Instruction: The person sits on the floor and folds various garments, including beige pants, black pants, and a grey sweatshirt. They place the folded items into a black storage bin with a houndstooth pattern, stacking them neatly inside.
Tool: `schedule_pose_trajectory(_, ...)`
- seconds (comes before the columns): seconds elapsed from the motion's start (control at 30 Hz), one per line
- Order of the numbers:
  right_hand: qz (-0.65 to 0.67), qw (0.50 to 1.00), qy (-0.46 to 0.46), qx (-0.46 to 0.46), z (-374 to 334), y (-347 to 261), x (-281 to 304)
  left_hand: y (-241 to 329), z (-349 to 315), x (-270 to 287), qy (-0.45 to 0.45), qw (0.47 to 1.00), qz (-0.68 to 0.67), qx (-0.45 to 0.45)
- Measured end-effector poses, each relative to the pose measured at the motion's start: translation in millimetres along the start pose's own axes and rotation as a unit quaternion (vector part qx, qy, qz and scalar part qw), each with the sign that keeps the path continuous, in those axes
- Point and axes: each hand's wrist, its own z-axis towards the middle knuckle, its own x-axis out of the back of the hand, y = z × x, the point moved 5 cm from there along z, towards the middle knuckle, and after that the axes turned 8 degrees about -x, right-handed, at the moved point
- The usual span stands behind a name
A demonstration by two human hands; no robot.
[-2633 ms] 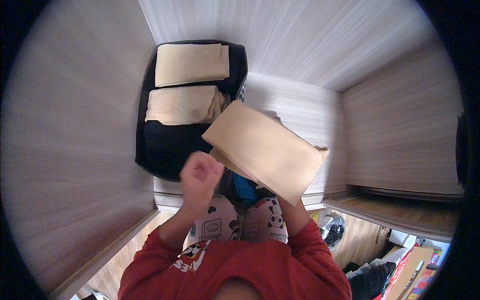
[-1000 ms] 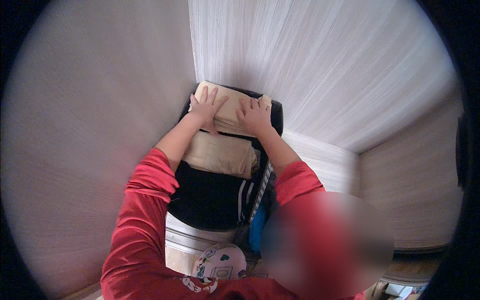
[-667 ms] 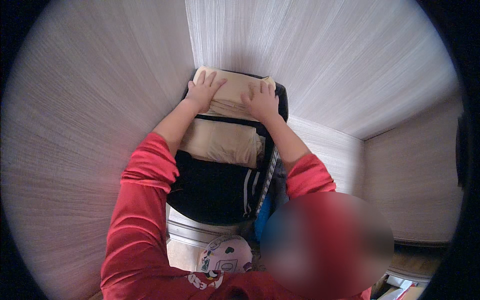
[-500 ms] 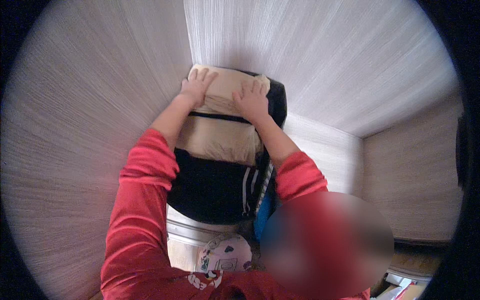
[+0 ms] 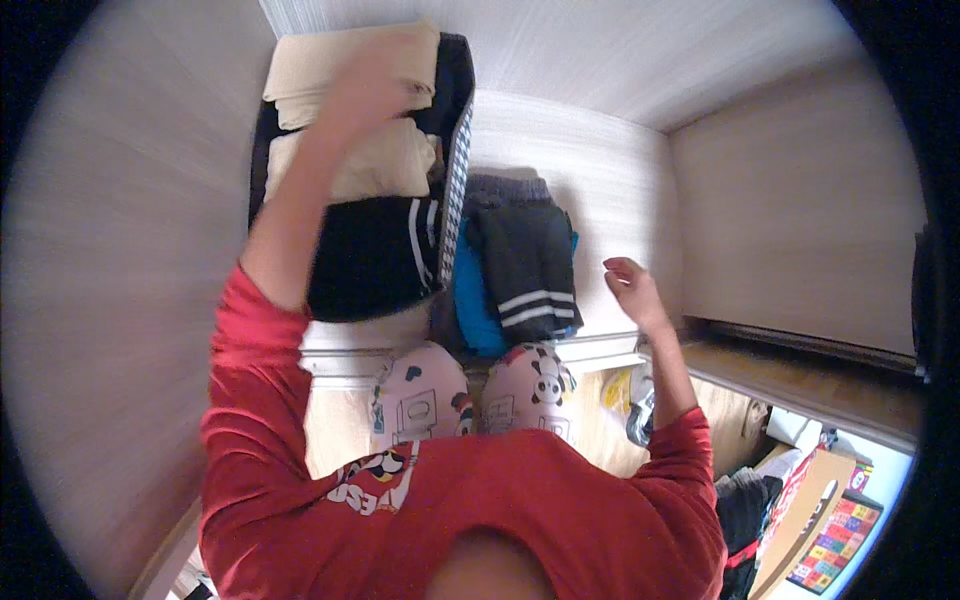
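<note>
A black storage bin (image 5: pixel 458 185) with a checked side stands against the left wall. In it lie a folded beige garment (image 5: pixel 300 65) at the far end, a second beige one (image 5: pixel 385 165), and a black garment (image 5: pixel 360 250) with white stripes nearest me. My left hand (image 5: pixel 378 80) is over the far beige garment, its fingers smeared by motion. My right hand (image 5: pixel 633 290) hovers right of a folded dark garment (image 5: pixel 530 260) with white bands; its fingers are loosely bent, apart and holding nothing. Blue cloth (image 5: pixel 476 300) and a grey garment (image 5: pixel 510 188) lie by the dark one.
Pale wood-grain panels (image 5: pixel 800 170) enclose the cabinet space. My knees (image 5: pixel 425 390) in pink printed trousers are at its front edge. Lower right, beyond the cabinet, are a cardboard box (image 5: pixel 800 525), dark clothes (image 5: pixel 745 500) and a yellow-and-clear bag (image 5: pixel 620 395).
Both hands were flat on the far beige garment. My right hand has left it, moving right and nearer me. The view has shifted, showing the folded clothes beside the bin.
</note>
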Motion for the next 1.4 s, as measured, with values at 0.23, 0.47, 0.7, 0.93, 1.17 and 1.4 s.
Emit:
schedule_pose_trajectory(0.23, -0.017, 0.999, -0.006, -0.046, 11, 23, -80, 158, -169, -146, -0.272, 0.805, -0.441, 0.288)
schedule_pose_trajectory(0.47, -0.019, 0.998, -0.031, 0.043, 36, 40, -142, 77, -251, -261, -0.162, 0.673, -0.423, 0.585)
schedule_pose_trajectory(0.7, -0.118, 0.965, 0.014, 0.232, 3, -13, -140, 90, -227, -255, -0.161, 0.620, -0.543, 0.543)
schedule_pose_trajectory(0.93, 0.341, 0.937, 0.046, 0.067, 32, 17, -128, 129, -166, -210, -0.155, 0.656, -0.607, 0.421)
schedule_pose_trajectory(1.17, 0.583, 0.801, -0.136, 0.019, -10, -35, -63, 177, -138, -154, -0.016, 0.710, -0.651, 0.268)
schedule_pose_trajectory(1.4, 0.562, 0.818, -0.114, 0.047, -38, -35, -65, 179, -158, -163, 0.037, 0.635, -0.691, 0.344)
